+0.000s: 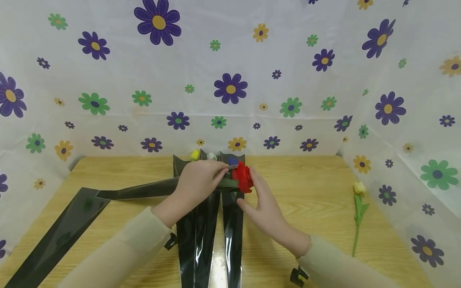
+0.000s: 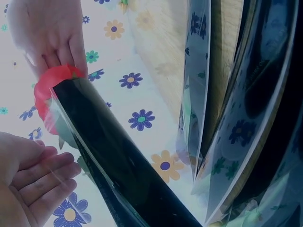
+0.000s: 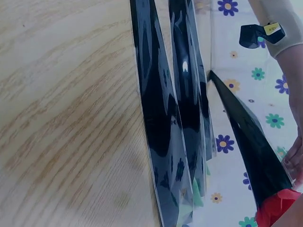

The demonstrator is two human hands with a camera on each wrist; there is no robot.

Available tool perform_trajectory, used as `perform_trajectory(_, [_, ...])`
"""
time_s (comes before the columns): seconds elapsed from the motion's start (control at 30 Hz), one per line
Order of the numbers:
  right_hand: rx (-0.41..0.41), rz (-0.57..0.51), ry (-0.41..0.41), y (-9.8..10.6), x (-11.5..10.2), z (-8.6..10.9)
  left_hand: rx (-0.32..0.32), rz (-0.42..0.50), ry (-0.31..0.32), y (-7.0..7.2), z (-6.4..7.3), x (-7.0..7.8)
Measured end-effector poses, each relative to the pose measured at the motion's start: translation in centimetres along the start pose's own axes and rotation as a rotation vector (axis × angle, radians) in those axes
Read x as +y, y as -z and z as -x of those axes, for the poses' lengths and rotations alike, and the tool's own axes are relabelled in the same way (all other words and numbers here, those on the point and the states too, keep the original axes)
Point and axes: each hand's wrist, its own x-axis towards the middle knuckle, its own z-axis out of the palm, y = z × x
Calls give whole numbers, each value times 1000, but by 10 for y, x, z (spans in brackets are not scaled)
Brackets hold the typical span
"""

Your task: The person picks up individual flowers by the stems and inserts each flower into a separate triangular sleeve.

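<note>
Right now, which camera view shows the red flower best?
Head view: the red flower looks clear and uncropped. In the left wrist view, black wrapping hides part; the right wrist view crops it at the bottom.

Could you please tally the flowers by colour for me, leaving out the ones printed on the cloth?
Red flower: 1
Bright yellow flower: 1
White flower: 1
Blue flower: 1
Pale yellow flower: 1
Total in view: 5
</note>
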Motion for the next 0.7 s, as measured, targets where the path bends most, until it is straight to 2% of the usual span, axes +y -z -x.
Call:
perform_trajectory(0.27, [-42,2,-16,-3,-7,-1,11,10,6,-1,0,2])
perform_trajectory(0.53, [-99,17,31,-8,-10,0,-9,33,12,1,-1,6])
perform_trajectory(0.7, [-96,66,33,-10,-11,0,-4,40,16,0,-3,7])
